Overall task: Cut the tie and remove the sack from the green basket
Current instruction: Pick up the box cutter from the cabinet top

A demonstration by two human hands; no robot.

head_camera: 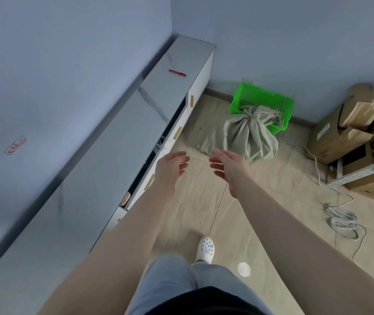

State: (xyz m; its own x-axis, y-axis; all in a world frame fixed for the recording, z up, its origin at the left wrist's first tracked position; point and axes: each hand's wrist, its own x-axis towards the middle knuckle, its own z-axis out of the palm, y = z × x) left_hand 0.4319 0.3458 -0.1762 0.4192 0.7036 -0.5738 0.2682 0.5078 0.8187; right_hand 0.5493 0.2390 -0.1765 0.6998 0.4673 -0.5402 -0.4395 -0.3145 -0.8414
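Observation:
A green plastic basket (258, 96) stands on the floor by the far wall. A grey-green cloth sack (247, 135), gathered and tied at its neck, leans out of the basket's near side onto the floor. A red utility knife (177, 73) lies on top of the long grey cabinet (104, 151) at the left. My left hand (171, 167) and my right hand (226, 165) are stretched forward above the floor, fingers relaxed and empty, short of the sack.
Cardboard boxes (349, 130) and a metal shelf frame (367, 171) crowd the right side. White cables (342, 221) coil on the floor at the right. The cabinet's drawers stand slightly ajar. My white shoe (206, 248) is on the tiled floor below.

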